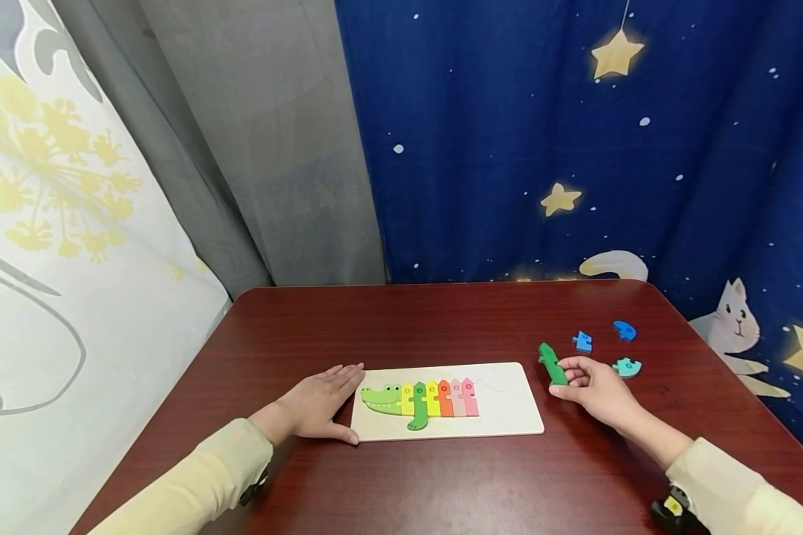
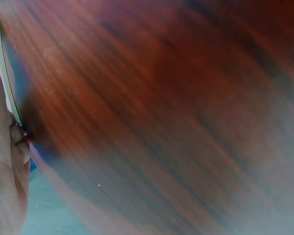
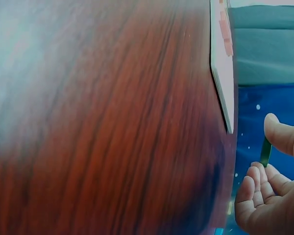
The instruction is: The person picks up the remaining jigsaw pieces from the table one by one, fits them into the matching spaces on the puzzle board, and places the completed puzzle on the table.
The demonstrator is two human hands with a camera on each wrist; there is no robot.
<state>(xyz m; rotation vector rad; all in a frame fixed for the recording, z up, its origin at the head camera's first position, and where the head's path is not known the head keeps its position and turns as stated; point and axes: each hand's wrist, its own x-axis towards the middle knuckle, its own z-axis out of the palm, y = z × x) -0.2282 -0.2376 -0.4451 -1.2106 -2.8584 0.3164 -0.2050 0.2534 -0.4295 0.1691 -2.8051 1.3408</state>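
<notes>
In the head view my right hand (image 1: 598, 390) pinches a dark green puzzle piece (image 1: 550, 362) between thumb and fingers, to the right of a pale puzzle board (image 1: 515, 405). The right wrist view shows that green piece (image 3: 265, 152) edge-on between thumb and fingertips. My left hand (image 1: 324, 405) rests with straight fingers along the board's left edge, thumb at its lower corner. On the board lies a partly assembled crocodile: a light green head (image 1: 381, 400), then yellow, dark green, orange and pink pieces, with a dark green leg piece (image 1: 418, 409) reaching downward.
Beyond and beside my right hand lie a blue piece (image 1: 583, 342), a darker blue rounded piece (image 1: 624, 331) and a turquoise piece (image 1: 626, 367). All rest on the reddish-brown table (image 1: 401, 323). A navy star curtain (image 1: 495, 134) hangs behind the table.
</notes>
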